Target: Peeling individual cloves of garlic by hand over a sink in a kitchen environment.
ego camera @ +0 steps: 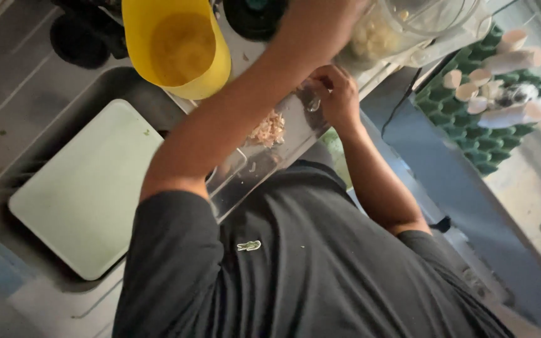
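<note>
1. Starting at the far left, a pale green tray (76, 194) lies flat in a steel sink (7, 156), a few green flecks on its top corner.
2. Next along, a yellow jug (180, 47) stands on the tabletop (236, 47) just above the sink, its mouth open to the camera.
3. Now the left arm: it rises from the dark shirt (308, 269) and stretches long and nearly straight, up and to the right, crossing over the board.
4. Under that forearm sits a clear board (283, 147) with a small heap of pale chopped bits (269, 129) on it.
5. The left hand (320, 25) ends at the top edge of the view, against a clear container (408, 22) that has pale chunks inside; its fingers are cut off from sight, so I cannot tell how they are set.
6. The right hand (336, 94) comes in with the elbow bent sharply and the forearm angled up and left. Its fingers (320, 78) are curled narrow and bunched at the board's upper edge. Whether they pinch anything I cannot tell.
7. Far right, a green egg tray (471, 134) holds several pale shells (511, 59).
</note>
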